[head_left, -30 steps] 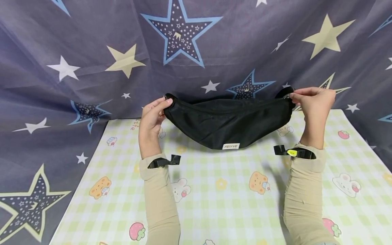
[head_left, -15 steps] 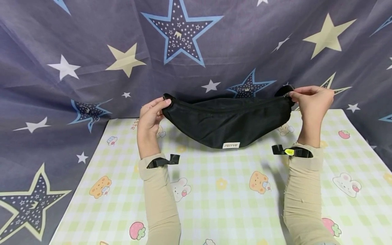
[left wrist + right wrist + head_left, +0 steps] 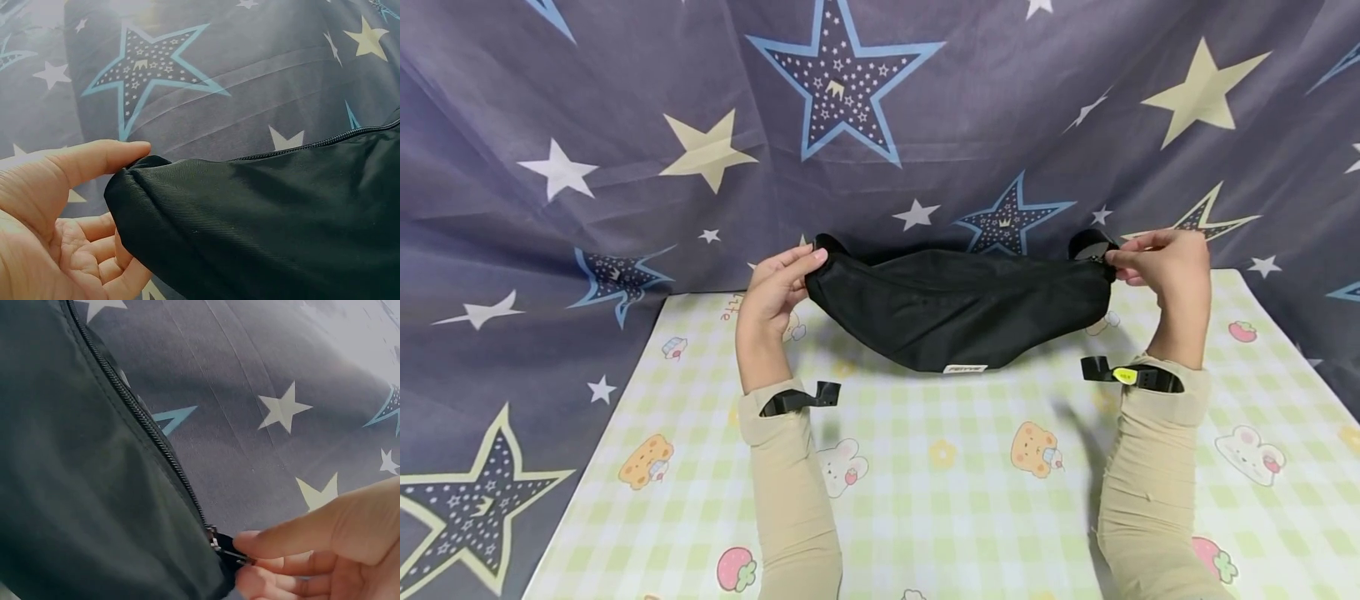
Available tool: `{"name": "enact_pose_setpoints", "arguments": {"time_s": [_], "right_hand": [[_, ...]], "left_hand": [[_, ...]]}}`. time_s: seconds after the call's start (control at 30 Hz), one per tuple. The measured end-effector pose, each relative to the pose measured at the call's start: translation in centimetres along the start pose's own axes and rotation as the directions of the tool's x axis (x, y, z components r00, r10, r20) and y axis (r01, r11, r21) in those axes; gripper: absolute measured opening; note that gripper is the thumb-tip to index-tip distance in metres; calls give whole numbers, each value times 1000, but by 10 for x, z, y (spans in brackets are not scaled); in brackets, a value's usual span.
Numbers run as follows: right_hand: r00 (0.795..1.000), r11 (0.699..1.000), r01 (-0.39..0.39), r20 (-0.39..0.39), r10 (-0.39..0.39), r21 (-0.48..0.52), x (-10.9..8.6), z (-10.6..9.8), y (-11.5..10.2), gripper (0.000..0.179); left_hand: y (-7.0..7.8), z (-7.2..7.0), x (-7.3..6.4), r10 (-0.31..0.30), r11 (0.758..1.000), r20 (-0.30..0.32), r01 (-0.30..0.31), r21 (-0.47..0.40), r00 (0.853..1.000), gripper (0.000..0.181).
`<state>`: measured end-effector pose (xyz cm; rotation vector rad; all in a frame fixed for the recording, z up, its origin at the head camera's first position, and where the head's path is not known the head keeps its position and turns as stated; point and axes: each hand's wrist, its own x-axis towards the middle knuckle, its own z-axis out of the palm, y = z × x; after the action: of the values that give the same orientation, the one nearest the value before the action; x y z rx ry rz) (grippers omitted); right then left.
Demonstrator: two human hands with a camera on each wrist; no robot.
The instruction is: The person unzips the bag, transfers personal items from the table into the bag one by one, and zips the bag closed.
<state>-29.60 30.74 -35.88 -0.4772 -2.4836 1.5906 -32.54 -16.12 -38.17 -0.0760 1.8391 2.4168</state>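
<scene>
A black waist bag (image 3: 970,321) is held up by its two ends above the table, in the middle of the head view. A small white label (image 3: 966,368) sits at its lower edge, seen at a slant. My left hand (image 3: 773,292) pinches the bag's left end between thumb and fingers. At the other end my right hand (image 3: 1172,271) pinches the metal zipper pull (image 3: 234,553) between thumb and forefinger. The zipper (image 3: 147,422) runs along the top edge, its teeth looking closed in the right wrist view. Behind the right end a strap loop (image 3: 1086,242) stands up.
A table with a green checked cloth (image 3: 940,508) printed with cartoon animals and strawberries lies below. A grey star-patterned curtain (image 3: 647,75) hangs close behind the bag and at the sides. Black camera straps (image 3: 1157,379) circle both wrists.
My right hand has come down somewhat, its wrist shifting right, and the bag's right end has dropped with it. The bag has tipped, so its label looks narrower. My left hand has barely moved.
</scene>
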Motion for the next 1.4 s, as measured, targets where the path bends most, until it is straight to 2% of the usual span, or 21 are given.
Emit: {"name": "enact_pose_setpoints", "arguments": {"time_s": [0.03,0.07,0.13,0.2,0.33,0.4,0.5,0.6,0.7,0.77,0.87,0.93,0.97,1.03,1.1,1.2,1.3,1.4], "right_hand": [[1000,1000,-8,14,8,-15,0,-1,0,11],[999,999,-15,32,16,-49,1,-2,1,13],[996,989,-21,80,32,-147,1,-4,2,35],[988,973,-8,149,43,-229,3,-5,2,47],[948,934,38,308,78,-354,5,-6,2,67],[921,926,42,373,110,-376,5,-6,1,85],[891,923,50,435,132,-382,5,-7,0,108],[863,931,52,485,141,-362,5,-9,-1,114],[850,933,69,510,131,-354,6,-10,0,112],[851,929,80,510,126,-363,5,-11,1,106],[857,908,103,500,126,-406,4,-12,3,71],[846,889,135,518,127,-438,4,-12,4,52],[838,882,152,532,124,-446,4,-12,5,47],[807,877,185,577,122,-444,4,-13,7,42],[773,885,220,627,99,-410,4,-12,8,36],[754,894,258,655,51,-366,4,-9,9,29],[767,901,279,641,-1,-332,5,-6,8,23],[797,928,249,603,-33,-278,8,-2,7,19]], "left_hand": [[0,0,0,-2,1000,1,2,3,1000,23],[1,0,0,-6,1000,2,5,8,1000,26],[1,0,0,-10,1000,3,10,21,1000,33],[1,-1,0,-18,999,0,18,36,1000,41],[1,-4,-1,-51,996,8,50,75,999,49],[0,-7,-2,-73,989,44,67,131,996,51],[0,-13,-3,-106,964,125,71,257,986,55],[0,-20,-5,-135,919,188,52,391,973,59],[-1,-27,-6,-155,886,207,43,462,966,58],[-2,-32,-8,-158,870,212,35,492,964,56],[-1,-39,-11,-146,859,231,8,512,962,48],[0,-42,-14,-140,851,250,-13,526,958,38],[0,-42,-16,-141,850,259,-17,526,956,33],[1,-42,-17,-146,844,270,-23,536,952,25],[1,-39,-18,-160,833,280,-22,553,947,24],[1,-34,-17,-177,818,258,-5,576,950,29],[1,-30,-14,-176,819,204,28,574,963,28],[1,-26,-11,-164,847,147,63,527,976,16]]}}
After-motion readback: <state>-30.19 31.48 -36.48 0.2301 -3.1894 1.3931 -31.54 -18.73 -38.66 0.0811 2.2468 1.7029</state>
